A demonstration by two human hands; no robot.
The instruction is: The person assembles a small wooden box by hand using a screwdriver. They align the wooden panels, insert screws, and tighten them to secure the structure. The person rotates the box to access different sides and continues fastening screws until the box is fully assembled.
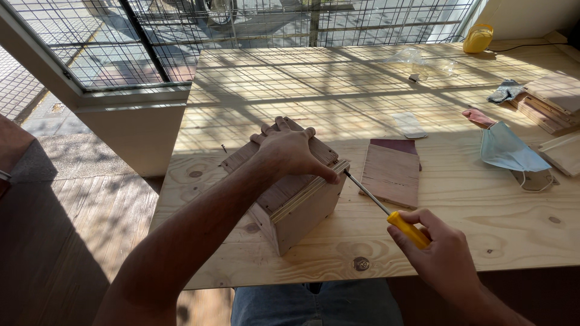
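A small wooden box (299, 208) stands on the plywood table (483, 229). My left hand (293, 151) lies flat on its top board and presses it down, thumb at the box's right edge. My right hand (438, 250) grips a screwdriver with a yellow handle (409, 230). Its metal shaft runs up and left, and the tip touches the box's upper right edge just beside my left thumb.
A flat wooden board (391, 172) lies right of the box. A blue face mask (506, 151), stacked wood pieces (553, 99), a yellow object (478, 38) and a clear plastic bag (423, 60) sit farther off. A loose screw (224, 148) lies left of the box. Barred windows stand behind the table.
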